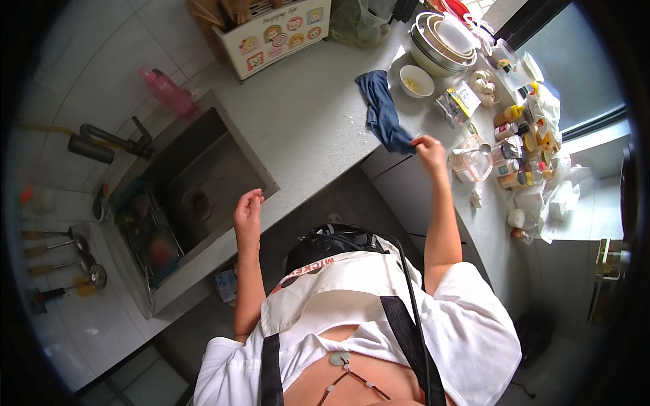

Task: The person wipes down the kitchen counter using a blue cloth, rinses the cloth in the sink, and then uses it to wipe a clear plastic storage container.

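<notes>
My right hand (430, 150) is closed on one end of a dark blue cloth (384, 114). The cloth trails from my fingers across the grey counter, bunched and long, with its far end lying flat. A white bowl (416, 82) with a few pale yellow bits inside stands just right of that far end. Over the counter's front edge, near the corner of the sink (223, 152), hovers my left hand (249, 208). Its fingers are loosely bent and a little apart, and nothing shows in them.
A black faucet (115, 142) and a pink bottle (166, 91) flank the sink. A utensil box (276, 37) stands at the back. Stacked bowls (443, 44), garlic (483, 86), a clear container (472, 160) and several seasoning bottles (509, 115) crowd the right. Ladles (71, 237) hang left.
</notes>
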The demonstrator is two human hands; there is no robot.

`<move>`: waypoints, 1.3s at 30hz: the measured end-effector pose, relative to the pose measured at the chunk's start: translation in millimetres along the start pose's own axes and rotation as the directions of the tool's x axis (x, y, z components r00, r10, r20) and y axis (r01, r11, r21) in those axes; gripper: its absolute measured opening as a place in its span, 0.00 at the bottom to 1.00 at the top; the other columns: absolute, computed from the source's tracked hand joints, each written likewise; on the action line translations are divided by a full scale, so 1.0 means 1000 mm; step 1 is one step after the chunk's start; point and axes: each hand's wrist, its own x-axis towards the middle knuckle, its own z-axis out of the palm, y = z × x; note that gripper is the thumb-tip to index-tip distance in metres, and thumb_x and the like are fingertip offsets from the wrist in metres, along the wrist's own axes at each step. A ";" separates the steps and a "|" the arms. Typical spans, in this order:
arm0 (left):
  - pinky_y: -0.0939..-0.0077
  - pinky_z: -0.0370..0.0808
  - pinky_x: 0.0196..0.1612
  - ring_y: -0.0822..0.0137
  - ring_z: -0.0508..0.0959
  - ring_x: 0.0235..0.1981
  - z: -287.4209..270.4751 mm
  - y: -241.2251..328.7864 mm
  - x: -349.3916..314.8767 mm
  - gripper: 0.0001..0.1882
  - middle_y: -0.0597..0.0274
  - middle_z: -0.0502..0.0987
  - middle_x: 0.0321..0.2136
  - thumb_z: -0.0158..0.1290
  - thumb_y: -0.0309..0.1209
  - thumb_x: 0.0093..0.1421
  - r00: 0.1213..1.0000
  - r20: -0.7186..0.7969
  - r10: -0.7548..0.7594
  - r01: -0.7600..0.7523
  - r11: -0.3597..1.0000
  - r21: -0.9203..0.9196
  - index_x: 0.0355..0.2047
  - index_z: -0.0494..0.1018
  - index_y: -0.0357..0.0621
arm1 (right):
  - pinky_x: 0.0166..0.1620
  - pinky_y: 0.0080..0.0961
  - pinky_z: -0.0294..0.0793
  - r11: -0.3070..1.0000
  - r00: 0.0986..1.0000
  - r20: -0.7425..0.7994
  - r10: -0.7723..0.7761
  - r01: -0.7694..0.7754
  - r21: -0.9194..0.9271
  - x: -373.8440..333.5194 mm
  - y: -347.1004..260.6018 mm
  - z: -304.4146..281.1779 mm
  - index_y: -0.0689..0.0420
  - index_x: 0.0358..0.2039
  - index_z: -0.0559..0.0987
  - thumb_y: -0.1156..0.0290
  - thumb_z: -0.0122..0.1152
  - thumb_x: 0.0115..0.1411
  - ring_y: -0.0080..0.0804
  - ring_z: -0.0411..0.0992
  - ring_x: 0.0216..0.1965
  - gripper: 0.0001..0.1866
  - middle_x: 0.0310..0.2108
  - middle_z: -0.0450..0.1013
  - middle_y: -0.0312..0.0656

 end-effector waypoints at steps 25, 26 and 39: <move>0.82 0.64 0.45 0.74 0.71 0.39 0.090 -0.025 0.008 0.11 0.66 0.72 0.36 0.44 0.30 0.61 0.992 -0.045 -0.117 0.121 0.989 0.091 0.40 0.69 0.38 | 0.57 0.41 0.54 0.840 0.915 0.007 -0.404 0.373 -0.393 0.047 0.074 0.069 0.59 0.50 0.66 0.75 0.44 0.54 0.46 0.53 0.58 0.20 0.56 0.57 0.48; 0.82 0.64 0.45 0.74 0.71 0.39 0.089 -0.026 0.008 0.11 0.66 0.72 0.36 0.44 0.30 0.61 0.993 -0.043 -0.114 0.118 0.988 0.100 0.40 0.70 0.38 | 0.57 0.40 0.54 0.846 0.924 -0.010 -0.383 0.346 -0.406 0.039 0.079 0.061 0.60 0.50 0.66 0.76 0.44 0.54 0.47 0.53 0.58 0.21 0.55 0.58 0.48; 0.81 0.66 0.45 0.74 0.71 0.39 0.060 -0.015 -0.002 0.10 0.66 0.73 0.37 0.44 0.29 0.61 0.976 -0.164 -0.141 0.156 0.985 0.080 0.40 0.70 0.39 | 0.57 0.36 0.55 0.736 0.737 0.193 -0.647 0.670 -0.093 0.065 -0.002 0.144 0.62 0.44 0.71 0.82 0.44 0.47 0.47 0.56 0.56 0.21 0.53 0.61 0.51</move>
